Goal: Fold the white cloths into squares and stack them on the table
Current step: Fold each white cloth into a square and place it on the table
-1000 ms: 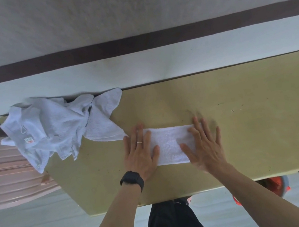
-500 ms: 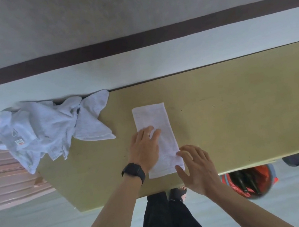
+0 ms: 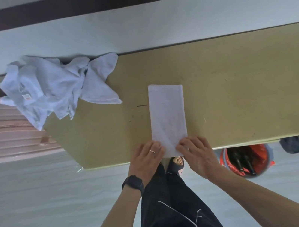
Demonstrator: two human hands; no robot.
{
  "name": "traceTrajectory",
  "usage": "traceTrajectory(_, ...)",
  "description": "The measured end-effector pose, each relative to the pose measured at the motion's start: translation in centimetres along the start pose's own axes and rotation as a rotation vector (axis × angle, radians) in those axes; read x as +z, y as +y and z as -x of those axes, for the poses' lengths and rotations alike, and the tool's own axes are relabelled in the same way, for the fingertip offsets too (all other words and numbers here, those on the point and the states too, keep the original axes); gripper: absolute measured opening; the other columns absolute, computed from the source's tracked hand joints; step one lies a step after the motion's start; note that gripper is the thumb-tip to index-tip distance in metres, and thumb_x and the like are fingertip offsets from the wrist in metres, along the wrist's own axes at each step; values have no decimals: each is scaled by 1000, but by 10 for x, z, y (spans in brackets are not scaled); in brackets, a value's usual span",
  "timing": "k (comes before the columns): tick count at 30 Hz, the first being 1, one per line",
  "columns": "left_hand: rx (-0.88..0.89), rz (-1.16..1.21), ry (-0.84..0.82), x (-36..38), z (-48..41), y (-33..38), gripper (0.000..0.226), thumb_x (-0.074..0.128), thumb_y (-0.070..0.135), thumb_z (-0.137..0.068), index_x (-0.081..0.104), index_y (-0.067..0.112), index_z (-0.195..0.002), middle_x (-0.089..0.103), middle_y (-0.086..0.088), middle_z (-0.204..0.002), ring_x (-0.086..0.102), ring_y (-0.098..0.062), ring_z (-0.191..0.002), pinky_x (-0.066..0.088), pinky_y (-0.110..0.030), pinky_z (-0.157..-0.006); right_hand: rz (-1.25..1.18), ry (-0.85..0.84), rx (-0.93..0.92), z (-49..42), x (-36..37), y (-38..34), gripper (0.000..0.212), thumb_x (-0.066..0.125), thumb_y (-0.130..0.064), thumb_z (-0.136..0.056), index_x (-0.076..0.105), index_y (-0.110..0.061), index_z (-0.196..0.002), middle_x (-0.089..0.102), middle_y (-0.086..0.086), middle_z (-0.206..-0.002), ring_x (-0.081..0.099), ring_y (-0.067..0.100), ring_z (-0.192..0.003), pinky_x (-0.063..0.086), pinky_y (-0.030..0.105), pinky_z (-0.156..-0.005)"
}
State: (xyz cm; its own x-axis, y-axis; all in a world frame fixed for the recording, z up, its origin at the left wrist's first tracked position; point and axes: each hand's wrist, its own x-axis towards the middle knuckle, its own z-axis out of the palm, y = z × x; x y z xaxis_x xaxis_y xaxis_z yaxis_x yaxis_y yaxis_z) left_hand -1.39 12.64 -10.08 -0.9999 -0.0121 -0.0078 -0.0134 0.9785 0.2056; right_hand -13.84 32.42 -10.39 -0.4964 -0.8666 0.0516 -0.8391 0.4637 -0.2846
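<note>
The folded cloth (image 3: 167, 114) lies on the table (image 3: 239, 88) as a long narrow strip that points straight away from me, and its near end is at the table's front edge, just in front of my body. My left hand (image 3: 146, 158) is at the near left corner of this strip and my right hand (image 3: 198, 153) is at the near right corner, so the two hands are close together with only the width of the cloth between them. On both hands the fingers are bent, not spread, and their tips lie on top of the cloth's corners; they pinch the corners, although my thumbs are hidden under the hands and I cannot see them. The far end of the strip lies flat and square on the table. I wear a thin ring (image 3: 152, 151) on the left hand and a black watch (image 3: 133, 183) on the left wrist. At the far left corner of the table is the pile of white cloths (image 3: 48, 90), crumpled and not folded, well apart from the strip, and one of them shows a small label (image 3: 27, 97). Beside the table's left end stand some pink things (image 3: 1, 142) in a stack; what they are I cannot tell. Under the front edge, on my right, a bucket (image 3: 264, 155) with red inside holds dark bottles (image 3: 239, 161). Below my hands I see my black trousers (image 3: 170, 209) and one foot (image 3: 177, 165) in an open sandal.
</note>
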Motion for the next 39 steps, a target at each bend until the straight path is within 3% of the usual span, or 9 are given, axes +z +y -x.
traceTrajectory(9, 132, 1, -1, -18, 2, -6, 25, 62, 3, -80, 66, 18, -100, 64, 0, -107, 61, -22, -101, 47, -34, -89, -34, -81, 25, 4, -5, 0, 36, 77, -8, -74, 62, -22, -104, 64, -1, -112, 60, 24, -107, 45, 38, -91)
traceTrajectory(13, 184, 49, -24, -33, -4, -11, 30, 69, -4, -72, 69, 17, -93, 70, 2, -93, 65, -19, -89, 52, -29, -82, -72, -100, 38, 6, -13, -4, 22, 78, -14, -78, 66, -20, -97, 69, -2, -101, 64, 27, -91, 49, 38, -78)
traceTrajectory(15, 189, 76, -50, -40, -5, -14, 32, 75, -5, -69, 69, 17, -93, 70, 2, -90, 65, -19, -87, 52, -28, -77, -123, -121, 72, 8, -21, -9, 9, 68, -23, -89, 68, -18, -96, 71, -2, -95, 63, 26, -86, 50, 37, -72)
traceTrajectory(18, 190, 118, -90, -48, -10, -17, 38, 80, -5, -65, 70, 16, -94, 70, 2, -89, 66, -20, -83, 54, -28, -71, -221, -144, 196, 4, -33, -13, 21, 53, -33, -97, 70, -20, -97, 72, -8, -92, 61, 21, -86, 51, 35, -70)
traceTrajectory(23, 51, 173, -70, -63, -53, -32, 24, 87, 14, -71, 74, 19, -91, 67, 1, -75, 63, -20, -63, 49, -25, -56, -442, -150, 433, -39, -50, 6, 19, 59, -27, -99, 72, -19, -111, 71, -4, -105, 62, 19, -96, 51, 34, -84)
traceTrajectory(27, -198, 306, -230, -75, -113, -47, 25, 50, 26, -102, 66, 19, -120, 67, -6, -101, 63, -27, -93, 49, -35, -74, -542, -97, 580, -80, -55, 31, 21, 58, -29, -99, 71, -19, -112, 71, -3, -104, 65, 18, -92, 49, 29, -83)
traceTrajectory(29, -300, 406, -297, -73, -140, -56, 29, 39, 30, -105, 60, 19, -123, 66, -5, -106, 62, -27, -95, 49, -36, -76, -597, -79, 671, -98, -55, 42, 19, 61, -31, -97, 69, -19, -109, 72, -3, -98, 66, 16, -86, 49, 27, -78)
traceTrajectory(33, -428, 497, -288, -56, -168, -71, 22, 43, 32, -103, 60, 20, -109, 67, 0, -98, 62, -21, -86, 42, -31, -65, -680, -37, 830, -125, -51, 55, 13, 66, -33, -94, 70, -21, -98, 70, -7, -88, 64, 10, -81, 47, 24, -74)
traceTrajectory(39, -525, 498, -184, -44, -174, -76, 26, 48, 39, -101, 68, 27, -112, 68, -1, -90, 61, -20, -80, 40, -29, -63, -579, 13, 820, -144, -40, 61, 13, 64, -28, -95, 76, -23, -96, 73, -8, -85, 61, 9, -79, 45, 23, -75)
